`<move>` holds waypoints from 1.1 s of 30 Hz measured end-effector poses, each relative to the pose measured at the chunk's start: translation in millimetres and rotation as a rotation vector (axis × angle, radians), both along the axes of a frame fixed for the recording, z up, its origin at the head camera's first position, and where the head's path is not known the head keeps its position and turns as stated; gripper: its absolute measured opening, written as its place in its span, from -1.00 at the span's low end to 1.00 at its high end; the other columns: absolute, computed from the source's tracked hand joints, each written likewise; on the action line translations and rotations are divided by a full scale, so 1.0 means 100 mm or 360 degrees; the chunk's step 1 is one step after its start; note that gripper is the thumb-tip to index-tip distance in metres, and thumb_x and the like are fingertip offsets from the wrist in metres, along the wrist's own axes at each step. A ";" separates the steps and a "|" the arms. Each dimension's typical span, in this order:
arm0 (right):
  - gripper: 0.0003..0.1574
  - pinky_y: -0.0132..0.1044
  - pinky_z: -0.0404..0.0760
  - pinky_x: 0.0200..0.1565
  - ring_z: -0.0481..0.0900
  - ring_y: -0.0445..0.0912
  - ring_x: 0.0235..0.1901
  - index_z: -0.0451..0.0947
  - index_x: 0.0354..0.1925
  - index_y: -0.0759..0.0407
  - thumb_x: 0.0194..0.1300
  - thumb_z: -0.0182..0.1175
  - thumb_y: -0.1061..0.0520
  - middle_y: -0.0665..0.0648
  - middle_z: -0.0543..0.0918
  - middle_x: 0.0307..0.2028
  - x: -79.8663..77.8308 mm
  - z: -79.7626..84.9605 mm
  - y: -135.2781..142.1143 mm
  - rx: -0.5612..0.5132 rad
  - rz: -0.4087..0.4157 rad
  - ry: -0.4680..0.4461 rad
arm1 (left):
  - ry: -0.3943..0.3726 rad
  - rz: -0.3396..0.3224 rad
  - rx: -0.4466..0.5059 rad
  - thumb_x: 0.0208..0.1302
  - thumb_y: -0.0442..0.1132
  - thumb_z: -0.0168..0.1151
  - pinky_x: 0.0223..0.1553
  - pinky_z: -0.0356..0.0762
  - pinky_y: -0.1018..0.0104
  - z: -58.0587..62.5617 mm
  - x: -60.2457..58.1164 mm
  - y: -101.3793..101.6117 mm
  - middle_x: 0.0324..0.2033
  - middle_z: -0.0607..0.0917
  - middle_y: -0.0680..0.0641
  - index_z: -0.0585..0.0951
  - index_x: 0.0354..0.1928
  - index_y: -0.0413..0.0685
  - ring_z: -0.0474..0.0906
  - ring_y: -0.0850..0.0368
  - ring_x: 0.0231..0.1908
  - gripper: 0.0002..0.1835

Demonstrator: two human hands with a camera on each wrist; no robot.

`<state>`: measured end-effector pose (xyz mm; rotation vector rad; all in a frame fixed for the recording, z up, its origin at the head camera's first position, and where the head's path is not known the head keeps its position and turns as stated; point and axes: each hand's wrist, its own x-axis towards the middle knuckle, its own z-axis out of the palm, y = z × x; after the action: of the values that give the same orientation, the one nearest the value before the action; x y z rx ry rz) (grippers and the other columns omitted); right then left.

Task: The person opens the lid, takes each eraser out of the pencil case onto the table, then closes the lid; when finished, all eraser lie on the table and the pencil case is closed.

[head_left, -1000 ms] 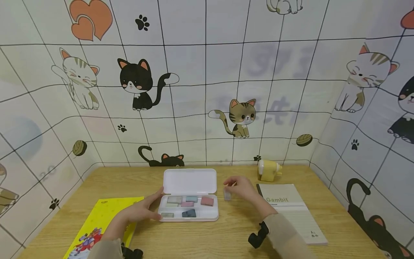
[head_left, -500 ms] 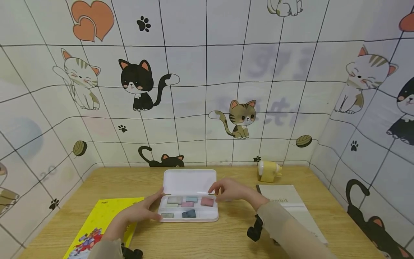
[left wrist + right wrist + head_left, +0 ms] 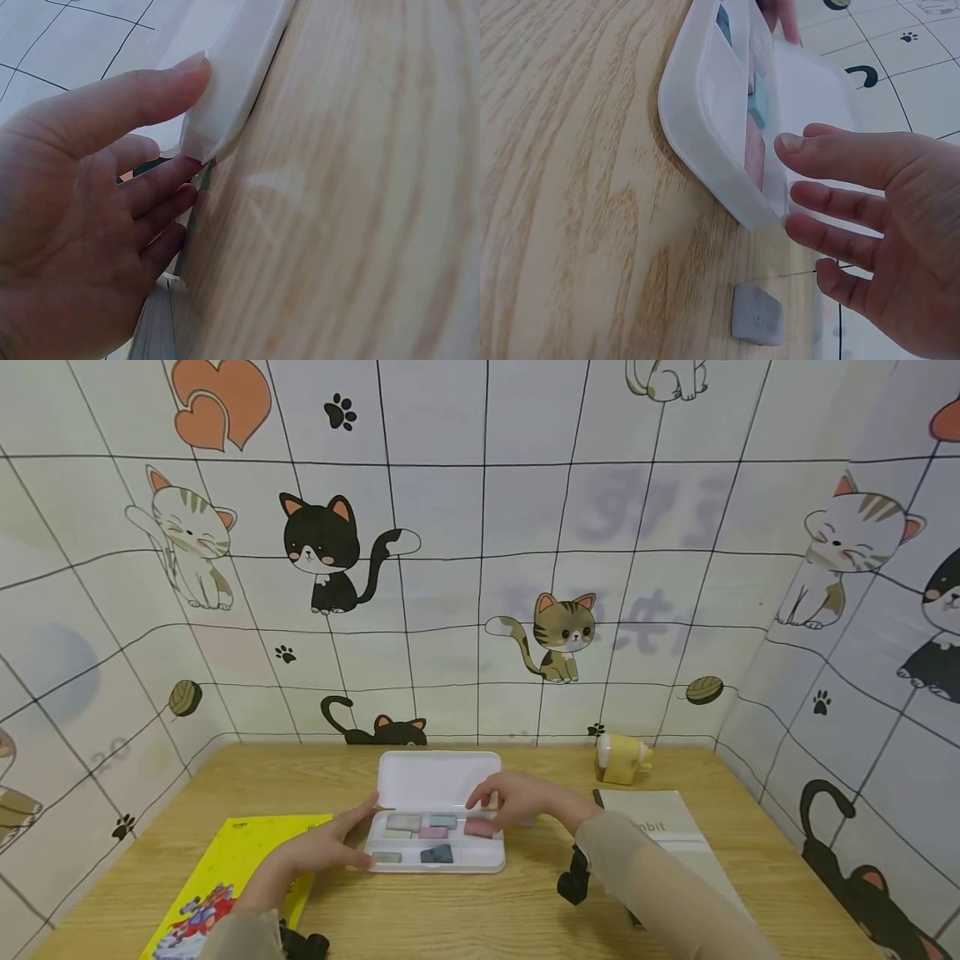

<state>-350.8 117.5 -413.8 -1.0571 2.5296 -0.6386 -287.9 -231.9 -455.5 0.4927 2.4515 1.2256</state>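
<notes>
A white plastic case (image 3: 476,858) lies open on the table, lid back. Inside its compartments sit small rectangular eraser-like blocks in grey-green, blue, pink and dark blue. My left hand (image 3: 326,846) rests against the case's left end, fingers spread; its thumb touches the white side wall (image 3: 232,75). Over the case's right end hovers my right hand (image 3: 521,797), nothing between its loosely bent fingers. Below its thumb lies a reddish-pink block (image 3: 479,827), apparently apart from it. On the table just right of the case is a small grey block (image 3: 757,315), mostly hidden by the hand in the head view.
A yellow book (image 3: 243,860) lies left, partly under the left forearm. To the right, a white notebook (image 3: 652,802) is partly covered by the right sleeve. A yellow and white gadget (image 3: 622,760) stands at the back right. A cat-print cloth (image 3: 450,568) surrounds the table.
My right hand has let go of the small grey block right of the case and moved left over the case's right end. My left hand has stayed at the left end.
</notes>
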 end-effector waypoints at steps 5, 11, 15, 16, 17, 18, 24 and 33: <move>-0.56 -0.29 0.48 -0.14 0.51 -0.11 -0.17 0.68 -0.05 -0.08 0.06 0.40 0.23 -0.07 0.59 -0.20 -0.03 -0.01 -0.04 0.0095 0.0021 0.0070 | -0.0001 -0.0011 0.0010 0.02 -0.14 0.46 0.33 -0.29 -0.34 0.01 -0.01 0.00 0.46 0.04 -0.30 -0.06 0.54 0.00 -0.21 -0.33 0.44 0.13; -0.56 -0.27 0.48 -0.11 0.52 -0.09 -0.16 0.69 -0.06 -0.04 0.04 0.43 0.23 -0.06 0.58 -0.22 -0.04 -0.03 -0.07 0.0127 0.0044 0.0107 | -0.0009 0.0005 0.0003 0.00 -0.13 0.47 0.32 -0.29 -0.35 0.01 0.00 0.01 0.47 0.03 -0.29 -0.05 0.54 0.02 -0.21 -0.33 0.44 0.14; -0.57 -0.28 0.47 -0.13 0.51 -0.08 -0.17 0.70 -0.07 -0.03 0.04 0.43 0.23 -0.03 0.56 -0.24 -0.03 -0.01 -0.09 0.0129 0.0049 0.0108 | 0.0014 -0.0011 -0.0019 0.01 -0.06 0.44 0.31 -0.28 -0.37 -0.01 0.00 0.00 0.47 0.02 -0.29 -0.05 0.54 0.05 -0.19 -0.35 0.43 0.13; -0.57 -0.28 0.47 -0.14 0.52 -0.07 -0.18 0.70 -0.07 -0.02 0.04 0.43 0.24 -0.02 0.56 -0.25 -0.02 -0.01 -0.09 0.0128 0.0055 0.0115 | 0.0020 -0.0008 -0.0017 0.00 -0.04 0.45 0.31 -0.27 -0.38 -0.01 -0.01 0.00 0.47 0.03 -0.29 -0.04 0.54 0.06 -0.19 -0.35 0.42 0.13; -0.57 -0.28 0.47 -0.14 0.52 -0.06 -0.18 0.70 -0.06 -0.02 0.04 0.43 0.24 -0.02 0.55 -0.25 -0.01 0.00 -0.10 0.0132 0.0063 0.0125 | 0.0023 -0.0012 -0.0018 0.00 -0.02 0.44 0.30 -0.28 -0.38 -0.02 -0.01 0.00 0.47 0.03 -0.29 -0.04 0.54 0.08 -0.19 -0.35 0.42 0.14; -0.57 -0.29 0.46 -0.15 0.52 -0.06 -0.18 0.71 -0.06 -0.02 0.05 0.42 0.24 -0.02 0.54 -0.26 -0.01 0.00 -0.10 0.0142 0.0065 0.0132 | 0.0027 -0.0019 -0.0019 0.00 0.00 0.44 0.30 -0.27 -0.39 -0.03 -0.01 -0.01 0.47 0.03 -0.28 -0.05 0.54 0.09 -0.19 -0.36 0.42 0.14; -0.53 -0.35 0.45 -0.16 0.51 -0.09 -0.18 0.71 -0.04 -0.05 0.04 0.40 0.26 -0.02 0.51 -0.28 0.02 -0.01 -0.14 0.0230 0.0108 0.0237 | -0.0012 -0.0001 -0.0009 -0.05 0.02 0.47 0.32 -0.30 -0.35 -0.04 -0.02 -0.01 0.48 0.03 -0.23 -0.03 0.54 0.13 -0.21 -0.30 0.44 0.16; -0.49 -0.40 0.35 -0.30 0.31 -0.19 -0.35 0.71 -0.01 -0.10 0.02 0.43 0.24 0.00 0.45 -0.27 0.02 -0.03 -0.16 0.0294 0.0098 0.0230 | -0.0023 0.0014 0.0008 -0.01 -0.13 0.46 0.33 -0.30 -0.34 0.03 0.00 0.02 0.47 0.03 -0.27 -0.05 0.54 0.01 -0.23 -0.30 0.45 0.14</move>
<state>-348.9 101.1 -416.6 -1.1456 2.6055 -0.3148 -288.1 -230.3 -452.5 0.4731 2.4419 1.2346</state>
